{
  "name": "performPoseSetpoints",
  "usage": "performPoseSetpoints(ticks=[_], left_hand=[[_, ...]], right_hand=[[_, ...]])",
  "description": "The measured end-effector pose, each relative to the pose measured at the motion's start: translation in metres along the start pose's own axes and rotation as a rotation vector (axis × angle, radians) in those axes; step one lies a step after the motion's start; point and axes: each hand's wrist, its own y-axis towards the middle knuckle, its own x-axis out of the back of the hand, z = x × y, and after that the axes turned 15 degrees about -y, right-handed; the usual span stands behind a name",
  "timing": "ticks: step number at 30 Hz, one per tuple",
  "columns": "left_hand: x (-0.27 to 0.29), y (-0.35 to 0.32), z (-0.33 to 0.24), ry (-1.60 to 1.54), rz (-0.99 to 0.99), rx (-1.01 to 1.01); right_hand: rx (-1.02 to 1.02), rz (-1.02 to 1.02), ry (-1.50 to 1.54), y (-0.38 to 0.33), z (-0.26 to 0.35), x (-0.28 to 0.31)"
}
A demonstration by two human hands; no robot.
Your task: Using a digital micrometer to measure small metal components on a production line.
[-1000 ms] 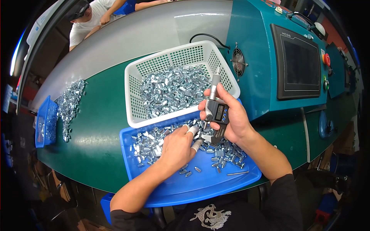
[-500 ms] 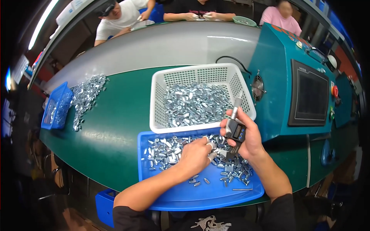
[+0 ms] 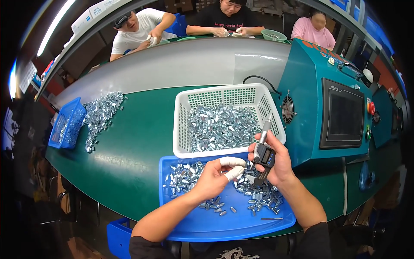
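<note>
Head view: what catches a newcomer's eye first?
The white perforated plastic basket heaped with small silvery metal parts sits at centre. Next come the black-and-silver digital micrometer in the right hand, right of centre, and the teal metal machine with its dark screen at right.

black sleeves (image 3: pixel 318 238), pale shirt print (image 3: pixel 238 254), white finger covers (image 3: pixel 232 161)

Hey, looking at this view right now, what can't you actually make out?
In the head view:
Readout on the digital micrometer: too small to read.
Whether the left hand pinches anything: its white-covered fingertips hide it.
Part of the right hand's palm: behind the micrometer.
Much of the white basket's floor: under heaped metal pieces.
Shirt print: cut off by the lower edge.
</note>
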Motion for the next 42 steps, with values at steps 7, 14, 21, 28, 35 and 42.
performPoseSetpoints(ticks=[7, 14, 21, 28, 35, 42], left_hand=[[0.003, 0.003, 0.003, -0.033, 0.027, 0.035], [0.001, 0.002, -0.003, -0.04, 0.008, 0.078], [-0.003, -0.001, -0.004, -0.02, -0.007, 0.119], [-0.006, -0.002, -0.007, -0.004, -0.015, 0.1], [-0.002, 0.001, -0.007, 0.016, -0.005, 0.097], [-0.004, 0.0, -0.01, -0.001, 0.015, 0.159]], right_hand=[[0.029, 0.069, 0.074, 0.004, 0.001, 0.0], [0.025, 0.123, 0.03, 0.003, 0.001, 0.002], [0.008, 0.143, 0.006, 0.0, -0.003, 0.002], [0.036, 0.12, -0.023, -0.001, 0.001, -0.001], [0.007, 0.1, 0.005, 0.004, -0.001, 0.001], [0.012, 0.125, 0.032, 0.001, 0.0, 0.003]])
